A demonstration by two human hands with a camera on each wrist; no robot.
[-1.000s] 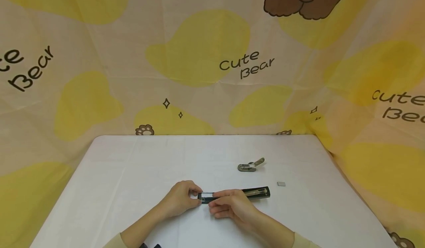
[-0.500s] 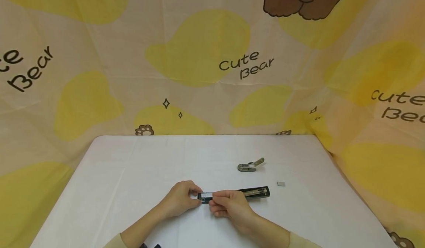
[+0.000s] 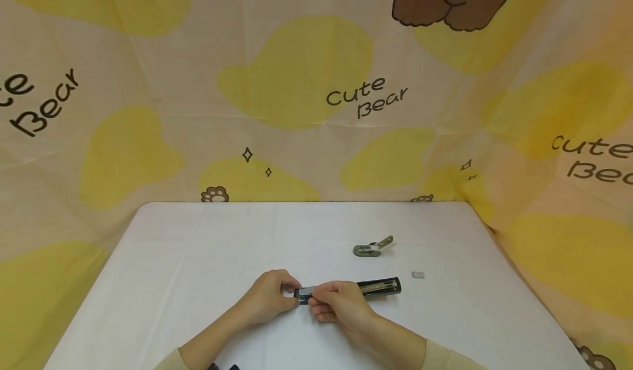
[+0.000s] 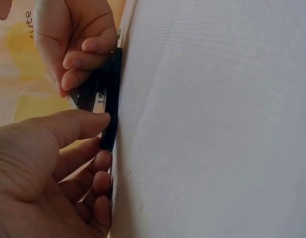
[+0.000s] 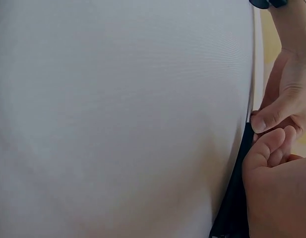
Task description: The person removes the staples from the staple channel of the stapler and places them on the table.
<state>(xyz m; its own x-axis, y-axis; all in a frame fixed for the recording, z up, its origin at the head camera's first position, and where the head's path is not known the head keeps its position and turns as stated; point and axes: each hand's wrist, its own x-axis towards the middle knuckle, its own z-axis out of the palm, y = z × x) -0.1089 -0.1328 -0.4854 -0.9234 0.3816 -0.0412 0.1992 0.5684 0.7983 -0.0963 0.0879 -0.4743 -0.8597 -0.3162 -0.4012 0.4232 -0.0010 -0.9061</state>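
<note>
A black stapler (image 3: 381, 287) lies opened out on the white table, its long top arm swung to the right. My left hand (image 3: 269, 297) pinches the left end of its base between thumb and fingers. Over that end, my right hand (image 3: 343, 304) pinches a silver-grey strip of staples (image 3: 306, 291), tilted above the base. In the left wrist view the strip's dark edge (image 4: 85, 101) slants away from the base (image 4: 112, 99). The right hand covers the stapler's middle. In the right wrist view the black stapler (image 5: 237, 198) runs beneath the right hand, which hides the strip.
A small grey-green stapler (image 3: 368, 249) lies farther back with its arm raised. To the right of the black stapler is a small grey block of staples (image 3: 418, 275). A patterned cloth (image 3: 296, 84) hangs behind and beside the table (image 3: 222, 232).
My right hand has shifted slightly left. The strip of staples has tipped up from lying flat over the base. My left hand stays in place on the stapler.
</note>
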